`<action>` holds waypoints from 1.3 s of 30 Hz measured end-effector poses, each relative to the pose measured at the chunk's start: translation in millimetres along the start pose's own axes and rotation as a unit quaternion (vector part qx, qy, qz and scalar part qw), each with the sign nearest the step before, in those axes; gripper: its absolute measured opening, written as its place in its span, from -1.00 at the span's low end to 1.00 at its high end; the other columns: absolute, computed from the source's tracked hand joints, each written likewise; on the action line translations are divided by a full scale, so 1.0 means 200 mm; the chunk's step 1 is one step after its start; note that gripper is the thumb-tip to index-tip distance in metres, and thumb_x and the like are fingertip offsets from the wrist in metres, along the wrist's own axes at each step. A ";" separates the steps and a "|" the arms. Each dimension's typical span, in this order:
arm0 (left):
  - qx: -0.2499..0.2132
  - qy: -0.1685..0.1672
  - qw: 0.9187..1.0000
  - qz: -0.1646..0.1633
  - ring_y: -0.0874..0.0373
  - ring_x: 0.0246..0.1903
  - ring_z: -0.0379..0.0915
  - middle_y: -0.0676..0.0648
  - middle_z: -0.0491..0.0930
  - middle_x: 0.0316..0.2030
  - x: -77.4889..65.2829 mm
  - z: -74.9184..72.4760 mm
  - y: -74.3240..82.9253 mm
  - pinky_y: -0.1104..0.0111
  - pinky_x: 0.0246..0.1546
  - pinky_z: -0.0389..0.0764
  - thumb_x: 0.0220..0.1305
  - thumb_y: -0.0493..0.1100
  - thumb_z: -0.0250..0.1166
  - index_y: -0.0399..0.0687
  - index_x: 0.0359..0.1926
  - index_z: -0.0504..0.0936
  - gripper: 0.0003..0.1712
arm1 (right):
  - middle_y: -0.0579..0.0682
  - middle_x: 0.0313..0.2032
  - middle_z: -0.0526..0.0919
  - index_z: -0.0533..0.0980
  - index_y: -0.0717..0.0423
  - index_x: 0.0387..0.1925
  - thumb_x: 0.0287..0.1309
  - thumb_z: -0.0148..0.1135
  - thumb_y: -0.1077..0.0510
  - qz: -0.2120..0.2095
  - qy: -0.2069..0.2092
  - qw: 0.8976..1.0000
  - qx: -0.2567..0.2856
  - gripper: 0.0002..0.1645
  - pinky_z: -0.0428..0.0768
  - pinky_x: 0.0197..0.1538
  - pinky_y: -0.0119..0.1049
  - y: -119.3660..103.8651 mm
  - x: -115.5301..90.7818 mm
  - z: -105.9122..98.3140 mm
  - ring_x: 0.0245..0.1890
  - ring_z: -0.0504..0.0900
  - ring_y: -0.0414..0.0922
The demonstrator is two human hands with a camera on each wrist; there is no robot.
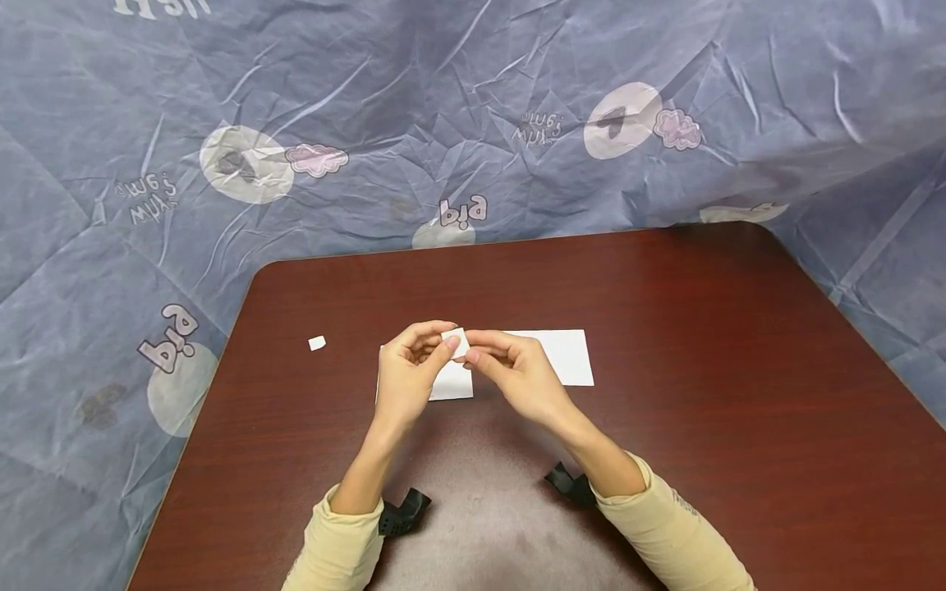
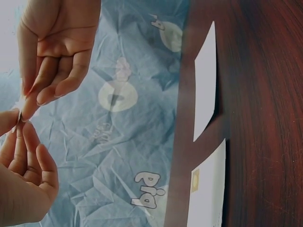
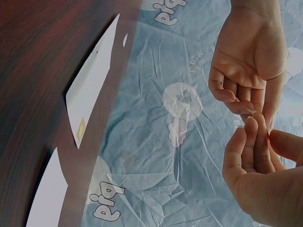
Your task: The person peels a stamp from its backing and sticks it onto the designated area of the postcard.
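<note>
A small white square piece (image 1: 460, 341), paper-like, is held up between both hands above the table. My left hand (image 1: 408, 361) pinches it between thumb and fingers. From the other side, the thumb and fingertips of my right hand (image 1: 521, 369) pinch its edge. In the left wrist view the piece is seen nearly edge-on, so its face is hidden there. Under the hands lies a white sheet (image 1: 454, 384), partly covered; a yellow mark (image 2: 195, 180) shows on it in the left wrist view. A second white sheet (image 1: 569, 357) lies to the right, behind my right hand.
Another small white piece (image 1: 317, 343) lies on the left of the brown table (image 1: 702, 369). A wrinkled blue-grey sheet (image 1: 399, 107) with printed pictures hangs behind the table's far edge. Black straps (image 1: 405, 513) are at the wrists.
</note>
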State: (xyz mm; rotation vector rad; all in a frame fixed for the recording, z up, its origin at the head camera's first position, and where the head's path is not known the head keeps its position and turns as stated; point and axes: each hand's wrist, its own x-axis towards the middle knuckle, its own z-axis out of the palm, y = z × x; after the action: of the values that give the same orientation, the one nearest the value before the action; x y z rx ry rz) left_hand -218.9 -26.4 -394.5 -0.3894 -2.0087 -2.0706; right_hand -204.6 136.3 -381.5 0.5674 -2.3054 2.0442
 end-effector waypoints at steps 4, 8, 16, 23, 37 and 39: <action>-0.008 -0.005 1.000 0.001 0.20 -0.45 0.53 -0.08 0.65 -0.45 0.00 0.00 0.00 0.47 -0.42 0.47 0.16 -0.35 0.35 -0.33 -0.17 0.65 -0.80 | 0.18 -0.19 0.68 0.53 0.39 0.02 0.26 0.13 0.36 0.010 -0.002 1.000 0.006 -0.69 0.57 -0.03 -0.14 -0.01 0.00 0.00 -0.17 0.67 0.10; -0.026 -0.013 1.000 -0.010 0.19 -0.44 0.54 -0.07 0.65 -0.43 0.00 0.00 0.00 0.44 -0.40 0.51 0.18 -0.36 0.34 -0.36 -0.15 0.63 -0.79 | 0.21 -0.18 0.68 0.51 0.41 0.04 0.25 0.14 0.36 0.022 -0.011 1.000 0.018 -0.67 0.57 -0.02 -0.15 -0.02 0.00 -0.01 -0.15 0.64 0.20; -0.097 -0.029 0.993 -0.065 0.21 -0.42 0.54 0.02 0.64 -0.43 0.00 0.00 0.02 0.42 -0.30 0.55 0.23 -0.43 0.25 -0.48 -0.09 0.55 -0.77 | 0.24 -0.22 0.67 0.47 0.51 0.01 0.26 0.10 0.40 0.046 -0.024 0.996 0.078 -0.69 0.57 -0.02 -0.16 -0.01 0.01 -0.02 -0.19 0.66 -0.04; -0.103 -0.038 0.990 -0.090 0.23 -0.45 0.50 0.05 0.64 -0.45 0.01 -0.01 0.02 0.43 -0.31 0.52 0.24 -0.42 0.23 -0.46 -0.08 0.54 -0.77 | 0.26 -0.25 0.67 0.48 0.52 0.00 0.26 0.10 0.41 0.052 -0.020 0.995 0.079 -0.70 0.59 -0.06 -0.20 -0.02 0.01 -0.02 -0.18 0.65 0.09; -0.100 -0.035 0.990 -0.092 0.24 -0.46 0.50 0.05 0.65 -0.44 0.02 -0.01 0.01 0.43 -0.33 0.55 0.24 -0.43 0.23 -0.46 -0.09 0.55 -0.79 | 0.24 -0.21 0.67 0.49 0.51 -0.02 0.25 0.12 0.40 0.055 -0.022 0.995 0.081 -0.71 0.58 -0.04 -0.21 -0.01 0.01 -0.03 -0.17 0.67 0.01; -0.098 -0.033 0.990 -0.091 0.24 -0.45 0.50 0.05 0.65 -0.43 0.02 -0.01 0.01 0.45 -0.34 0.54 0.24 -0.43 0.24 -0.46 -0.09 0.55 -0.78 | 0.24 -0.23 0.67 0.49 0.51 -0.02 0.25 0.12 0.40 0.058 -0.021 0.995 0.080 -0.71 0.58 -0.06 -0.21 -0.01 0.02 -0.03 -0.18 0.67 0.03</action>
State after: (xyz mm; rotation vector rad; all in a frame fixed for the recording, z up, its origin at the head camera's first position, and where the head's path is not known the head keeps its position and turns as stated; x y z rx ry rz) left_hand -221.4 -27.9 -391.4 -0.3230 -1.9480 -2.4085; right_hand -208.4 140.4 -378.7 0.4966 -2.2604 2.3072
